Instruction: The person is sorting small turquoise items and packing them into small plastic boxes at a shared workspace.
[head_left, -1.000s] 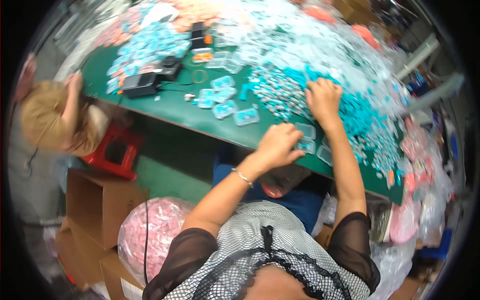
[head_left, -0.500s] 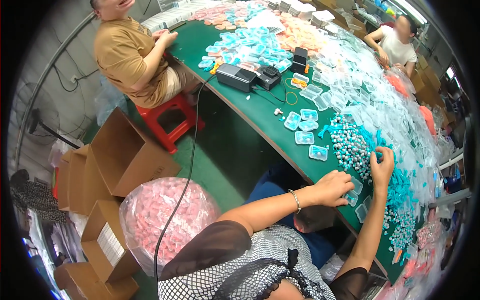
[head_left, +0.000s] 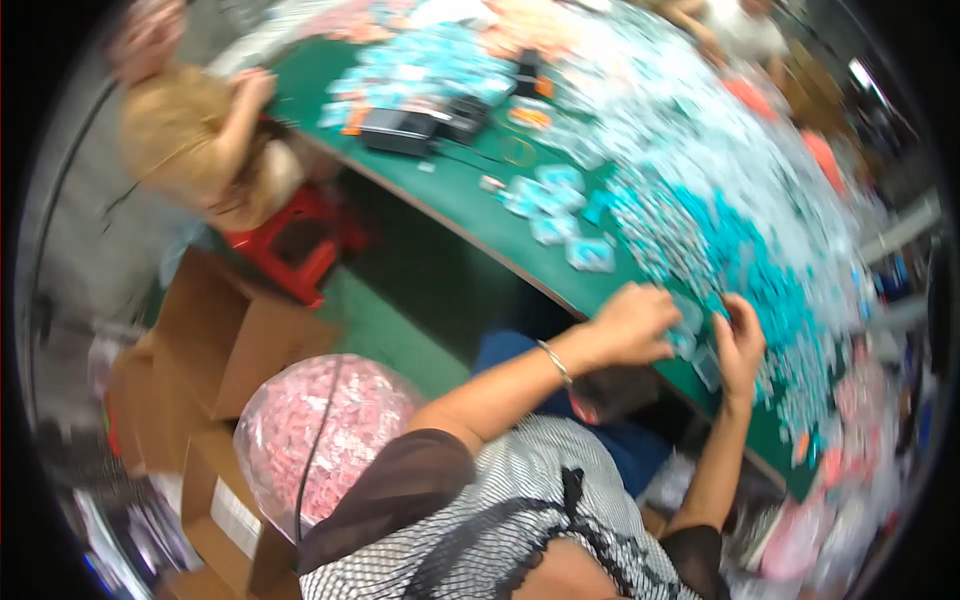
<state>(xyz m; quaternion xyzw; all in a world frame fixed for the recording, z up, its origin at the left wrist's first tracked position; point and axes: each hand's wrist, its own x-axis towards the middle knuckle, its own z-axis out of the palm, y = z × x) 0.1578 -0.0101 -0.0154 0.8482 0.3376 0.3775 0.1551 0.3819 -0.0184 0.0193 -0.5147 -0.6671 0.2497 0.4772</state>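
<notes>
My left hand (head_left: 632,325), a bracelet on its wrist, has its fingers curled against the edge of a clear plastic case (head_left: 687,328) at the table's near edge. To its right, my right hand (head_left: 740,350) pinches a small teal piece (head_left: 714,303); motion blur hides its exact shape. Just beyond both hands lies a heap of small grey-and-teal pieces (head_left: 655,225), with a pile of bright teal pieces (head_left: 755,250) beside it. Another clear case (head_left: 706,368) rests between my hands. Several filled cases (head_left: 590,254) sit on the green table to the left.
Clear cases (head_left: 690,130) are heaped across the far side of the green table (head_left: 430,205). Black devices (head_left: 398,130) stand farther left. A person (head_left: 180,140) sits on a red stool (head_left: 300,245); another (head_left: 745,35) works opposite. Cardboard boxes (head_left: 240,340) and a bag of pink pieces (head_left: 325,420) occupy the floor.
The whole view has shifted and blurred, with the scene moving up and left. My right hand has come down from the heap toward the case, now pinching a teal piece.
</notes>
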